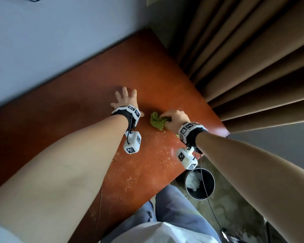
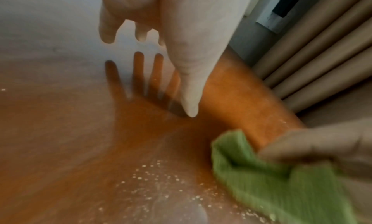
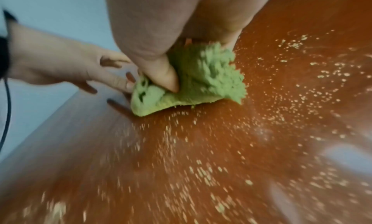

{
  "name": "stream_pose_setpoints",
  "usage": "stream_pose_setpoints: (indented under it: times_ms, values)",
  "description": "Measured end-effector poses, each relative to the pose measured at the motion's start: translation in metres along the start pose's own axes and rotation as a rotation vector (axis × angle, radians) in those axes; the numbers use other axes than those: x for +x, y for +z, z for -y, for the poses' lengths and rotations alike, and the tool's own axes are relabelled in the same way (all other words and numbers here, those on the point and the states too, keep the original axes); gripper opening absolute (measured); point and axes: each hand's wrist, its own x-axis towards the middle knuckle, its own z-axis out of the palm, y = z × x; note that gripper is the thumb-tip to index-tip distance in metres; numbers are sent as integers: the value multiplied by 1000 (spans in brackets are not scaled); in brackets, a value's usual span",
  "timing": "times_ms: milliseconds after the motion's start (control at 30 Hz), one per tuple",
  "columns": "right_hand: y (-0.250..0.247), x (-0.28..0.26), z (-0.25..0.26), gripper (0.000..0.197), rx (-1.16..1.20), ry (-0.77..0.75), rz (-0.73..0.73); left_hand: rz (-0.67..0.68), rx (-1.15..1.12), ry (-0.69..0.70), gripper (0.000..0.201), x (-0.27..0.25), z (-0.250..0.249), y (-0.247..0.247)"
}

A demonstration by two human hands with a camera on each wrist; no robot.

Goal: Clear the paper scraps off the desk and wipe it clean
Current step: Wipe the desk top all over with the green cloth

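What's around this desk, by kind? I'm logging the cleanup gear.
Hands: 2, left hand and right hand
Cloths: 1, green cloth
Desks: 1, desk
Bins: 1, bin
Total: 5

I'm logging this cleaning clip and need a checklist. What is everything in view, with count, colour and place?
desk: one, reddish-brown, against the wall.
crumbs: many, pale, scattered over the desk's near right part.
cloth: one, green, bunched on the desk.
bin: one, black, on the floor beside the desk, white crumpled paper inside.
curtain: one, brown, pleated, right of the desk.
wall: pale blue-grey, behind the desk.
left hand: fingers spread, over the desk, left of the cloth.
right hand: grips the cloth.
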Motion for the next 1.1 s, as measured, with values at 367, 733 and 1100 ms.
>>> stream_pose_setpoints:
  times_ms: [367,733,1100]
  values:
    - [-55,24,-94,39,333,493,-443,69,58,-1,116,2,-35,20]
    - [5,1,-30,56,-59,3,11,110,14,-33,117,5,-37,18]
    - [-42,-9,-96,44,137,466,-483,84,-7,-41,118,1,-39,19]
